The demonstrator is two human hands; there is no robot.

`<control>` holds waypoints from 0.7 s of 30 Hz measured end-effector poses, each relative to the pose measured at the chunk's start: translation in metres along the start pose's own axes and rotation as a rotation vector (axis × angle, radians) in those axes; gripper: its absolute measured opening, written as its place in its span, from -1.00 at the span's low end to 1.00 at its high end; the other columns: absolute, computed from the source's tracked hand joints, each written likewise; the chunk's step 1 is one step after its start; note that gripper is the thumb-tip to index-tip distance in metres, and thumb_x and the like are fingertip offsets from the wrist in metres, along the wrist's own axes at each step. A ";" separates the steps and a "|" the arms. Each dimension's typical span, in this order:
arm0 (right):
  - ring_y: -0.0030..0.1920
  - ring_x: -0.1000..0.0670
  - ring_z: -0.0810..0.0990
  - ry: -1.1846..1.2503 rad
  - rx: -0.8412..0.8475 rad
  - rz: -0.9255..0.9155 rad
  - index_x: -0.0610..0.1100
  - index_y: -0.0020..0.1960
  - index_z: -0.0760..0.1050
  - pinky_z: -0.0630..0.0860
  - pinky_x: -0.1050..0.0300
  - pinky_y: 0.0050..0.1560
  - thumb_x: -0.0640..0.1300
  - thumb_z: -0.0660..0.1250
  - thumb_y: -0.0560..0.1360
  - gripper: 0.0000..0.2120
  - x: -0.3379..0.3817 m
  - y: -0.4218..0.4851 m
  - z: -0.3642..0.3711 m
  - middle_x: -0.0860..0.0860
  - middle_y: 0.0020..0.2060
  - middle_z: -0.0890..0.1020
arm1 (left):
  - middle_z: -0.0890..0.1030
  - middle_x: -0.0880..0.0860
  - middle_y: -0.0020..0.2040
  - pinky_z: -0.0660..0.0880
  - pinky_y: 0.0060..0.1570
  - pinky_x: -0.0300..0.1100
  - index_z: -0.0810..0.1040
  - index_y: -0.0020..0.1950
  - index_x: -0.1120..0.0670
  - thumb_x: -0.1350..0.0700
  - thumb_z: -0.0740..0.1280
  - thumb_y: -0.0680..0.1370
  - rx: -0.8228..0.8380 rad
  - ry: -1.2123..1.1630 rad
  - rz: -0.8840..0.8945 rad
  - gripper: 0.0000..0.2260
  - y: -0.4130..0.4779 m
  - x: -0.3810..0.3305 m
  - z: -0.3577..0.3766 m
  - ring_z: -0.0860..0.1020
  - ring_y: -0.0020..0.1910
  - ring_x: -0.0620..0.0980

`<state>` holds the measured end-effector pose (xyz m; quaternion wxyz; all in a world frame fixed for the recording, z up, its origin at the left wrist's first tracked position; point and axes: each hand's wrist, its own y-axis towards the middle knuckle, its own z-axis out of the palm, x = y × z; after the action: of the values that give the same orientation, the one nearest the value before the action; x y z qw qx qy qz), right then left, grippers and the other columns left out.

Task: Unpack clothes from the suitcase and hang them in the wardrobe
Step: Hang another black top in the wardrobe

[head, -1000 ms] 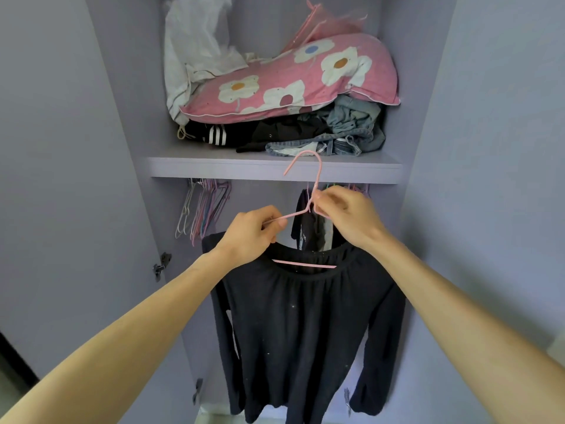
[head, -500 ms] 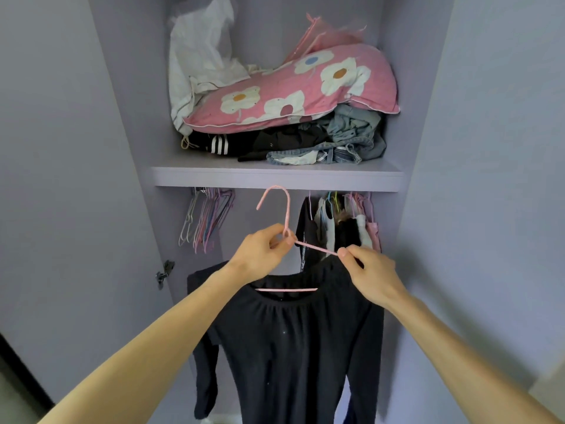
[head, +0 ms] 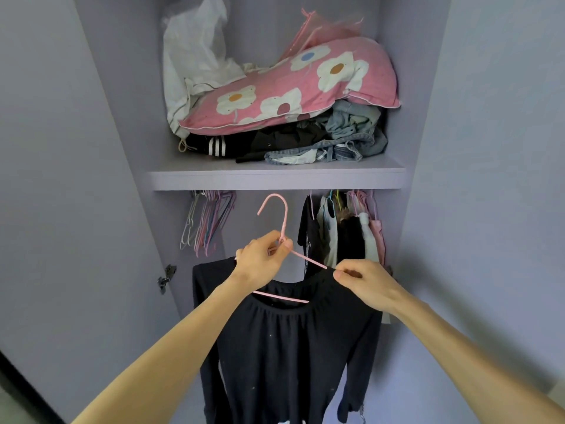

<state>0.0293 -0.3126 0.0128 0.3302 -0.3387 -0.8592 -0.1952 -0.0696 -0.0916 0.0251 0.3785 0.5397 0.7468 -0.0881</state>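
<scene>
A black long-sleeved top (head: 293, 356) hangs on a pink wire hanger (head: 282, 218) in front of the open wardrobe. My left hand (head: 260, 261) grips the hanger at the base of its hook, which points up just under the shelf (head: 275, 179). My right hand (head: 363, 281) pinches the top's right shoulder where the hanger's arm enters the fabric. The hanging rail is hidden behind the shelf edge.
Several empty hangers (head: 208, 221) hang at the left under the shelf. Hung clothes (head: 345, 234) fill the right side. A pink flowered pillow (head: 290, 87), folded jeans and dark clothes lie on the shelf. An open door panel (head: 61, 209) stands left, a wall right.
My left hand has taken the hanger's neck and my right hand slid down to the top's right shoulder. The hanger and top sit lower, and the hook has turned.
</scene>
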 end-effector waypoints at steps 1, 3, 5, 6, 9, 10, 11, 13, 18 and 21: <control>-0.30 0.13 0.43 0.005 0.021 0.012 0.07 -0.23 0.52 0.38 0.22 -0.15 -0.04 0.24 0.63 -0.74 0.004 0.003 0.004 0.11 -0.36 0.49 | 0.55 -0.12 -0.23 0.39 0.28 0.13 0.50 -0.01 -0.11 -0.21 0.14 0.65 0.009 0.005 0.002 -0.75 0.002 0.004 -0.001 0.52 -0.12 -0.05; -0.33 0.10 0.38 0.025 0.038 0.048 0.06 -0.28 0.46 0.34 0.18 -0.18 -0.05 0.22 0.63 -0.70 0.010 0.006 0.012 0.09 -0.39 0.43 | 0.57 -0.10 -0.20 0.42 0.24 0.15 0.52 0.04 -0.09 -0.22 0.14 0.64 0.034 0.017 0.011 -0.73 0.008 0.011 -0.003 0.54 -0.07 -0.02; -0.34 0.08 0.36 0.047 0.010 0.097 -0.01 -0.26 0.46 0.30 0.15 -0.22 -0.06 0.21 0.64 -0.71 0.014 0.010 0.020 0.05 -0.39 0.41 | 0.59 -0.10 -0.13 0.45 0.22 0.12 0.53 0.10 -0.09 -0.24 0.13 0.64 0.076 0.059 0.022 -0.70 0.016 0.020 -0.005 0.55 -0.02 0.00; -0.34 0.07 0.36 0.044 -0.021 0.121 -0.08 -0.21 0.49 0.29 0.15 -0.23 -0.06 0.21 0.64 -0.73 0.014 0.013 0.024 0.03 -0.38 0.41 | 0.60 -0.08 -0.01 0.43 0.26 0.11 0.53 0.17 -0.12 -0.26 0.13 0.63 0.103 0.102 0.033 -0.68 0.022 0.025 -0.006 0.55 0.09 0.02; -0.35 0.06 0.37 -0.011 -0.104 0.211 -0.25 -0.07 0.51 0.28 0.18 -0.30 -0.05 0.18 0.65 -0.71 0.015 0.023 0.042 0.00 -0.36 0.43 | 0.38 0.02 0.43 0.28 0.40 0.09 0.33 0.49 -0.11 -0.27 0.17 0.60 0.128 0.302 0.079 -0.51 0.045 0.048 -0.016 0.30 0.43 0.09; -0.35 0.05 0.37 -0.017 -0.127 0.251 -0.26 -0.06 0.50 0.28 0.18 -0.32 -0.05 0.17 0.65 -0.70 0.016 0.029 0.051 -0.01 -0.36 0.44 | 0.27 0.04 0.51 0.21 0.44 0.09 0.23 0.55 -0.08 -0.24 0.19 0.60 0.106 0.374 0.105 -0.45 0.055 0.058 -0.025 0.20 0.49 0.11; -0.35 0.05 0.39 -0.031 -0.142 0.283 -0.26 -0.07 0.49 0.29 0.17 -0.32 -0.05 0.17 0.65 -0.70 0.020 0.039 0.060 -0.01 -0.35 0.45 | 0.16 0.06 0.57 0.14 0.48 0.09 0.15 0.59 -0.05 -0.19 0.21 0.61 0.063 0.442 0.135 -0.41 0.068 0.070 -0.035 0.11 0.53 0.12; -0.34 0.03 0.41 -0.058 -0.156 0.355 -0.24 -0.16 0.44 0.32 0.14 -0.29 -0.08 0.15 0.64 -0.70 0.026 0.057 0.073 -0.02 -0.35 0.45 | -0.04 0.11 0.63 -0.01 0.54 0.12 0.01 0.63 -0.02 -0.12 0.21 0.62 -0.005 0.571 0.183 -0.36 0.094 0.086 -0.053 -0.05 0.59 0.14; -0.32 -0.01 0.45 -0.056 -0.218 0.474 -0.13 -0.26 0.33 0.34 0.10 -0.28 -0.13 0.14 0.62 -0.73 0.028 0.109 0.091 -0.02 -0.37 0.45 | -0.30 0.07 0.61 -0.18 0.53 0.21 -0.26 0.62 -0.02 -0.14 0.09 0.64 -0.180 0.749 0.304 -0.31 0.166 0.112 -0.071 -0.25 0.59 0.12; -0.25 -0.03 0.53 0.005 -0.261 0.530 -0.15 -0.18 0.43 0.40 0.09 -0.25 -0.17 0.15 0.57 -0.82 0.021 0.140 0.098 -0.02 -0.27 0.55 | -0.29 -0.01 0.62 -0.23 0.52 0.22 -0.30 0.61 -0.08 -0.17 -0.05 0.67 -0.208 0.708 0.282 -0.39 0.200 0.127 -0.069 -0.28 0.59 0.03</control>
<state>0.0746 -0.1511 -0.0254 0.3253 -0.5903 -0.7076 -0.2120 0.0555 0.1199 0.0450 0.1589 0.5925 0.7547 0.2324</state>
